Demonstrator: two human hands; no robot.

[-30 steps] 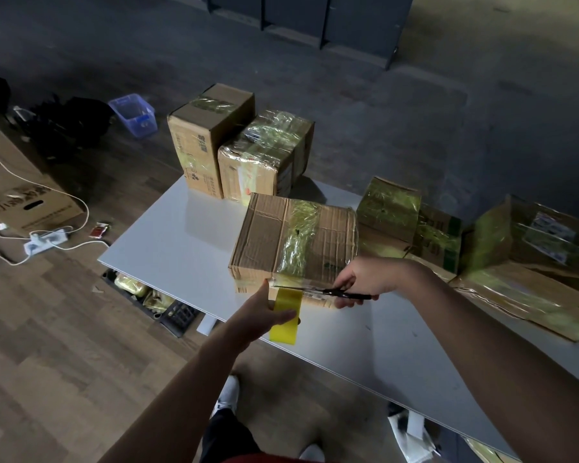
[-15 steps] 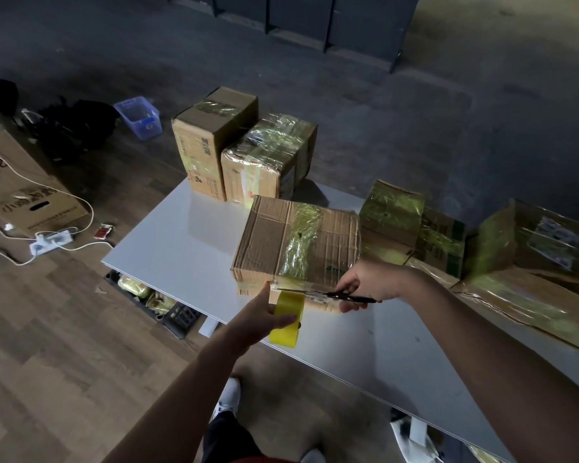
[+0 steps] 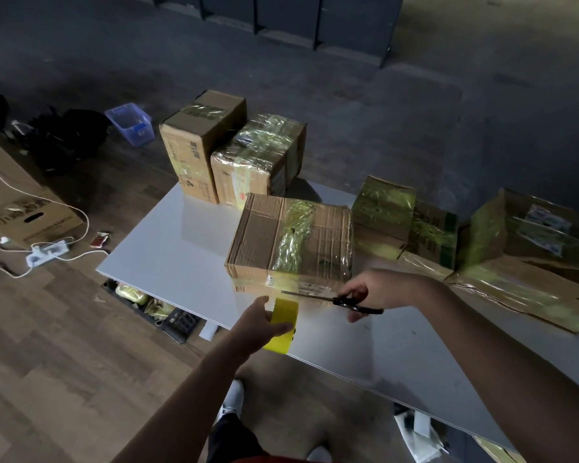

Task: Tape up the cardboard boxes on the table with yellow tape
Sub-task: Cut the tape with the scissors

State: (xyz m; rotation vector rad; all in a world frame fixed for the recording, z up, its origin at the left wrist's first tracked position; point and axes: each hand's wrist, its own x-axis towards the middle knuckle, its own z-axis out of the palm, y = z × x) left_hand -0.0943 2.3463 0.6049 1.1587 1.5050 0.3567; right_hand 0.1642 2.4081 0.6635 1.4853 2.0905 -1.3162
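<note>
The step in hand looks like cutting the tape free at the near face of the flat cardboard box. To do it well, the left hand, which grips the yellow tape roll, should pull the strip taut. The right hand, its fingers curled round the handles of the scissors, should bring the blades square across the strip, close to the cardboard. The cut end then wants pressing flat. The strip itself is too faint to make out. The box sits on the white worktop close to its near edge, just beyond both hands. The roll is just in front of the box's near face, right beside the blade tips.
</note>
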